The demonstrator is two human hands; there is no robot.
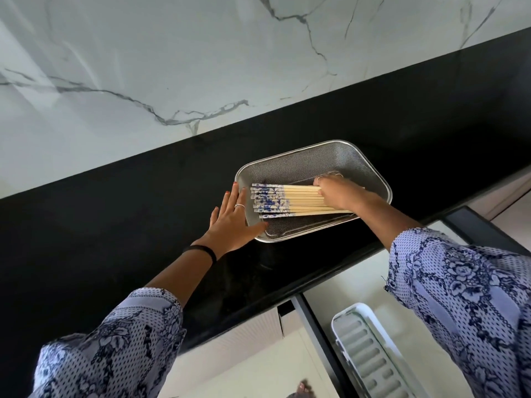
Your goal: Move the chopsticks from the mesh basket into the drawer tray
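A steel mesh basket (313, 162) sits on the black counter. Inside it lie several wooden chopsticks (290, 201) with blue-and-white patterned ends pointing left, bundled side by side. My right hand (340, 193) lies over their plain ends with its fingers curled around the bundle. My left hand (232, 222) rests flat, fingers spread, against the basket's left rim, thumb on the rim's near corner. A white drawer tray (365, 357) with a ribbed grey insert lies in the open drawer at the lower right.
The black counter (115, 225) runs diagonally below a white marble backsplash (172, 67). The open drawer's dark edge (319, 334) sits below the counter's front, right of the closed cabinet front. A foot shows at the bottom.
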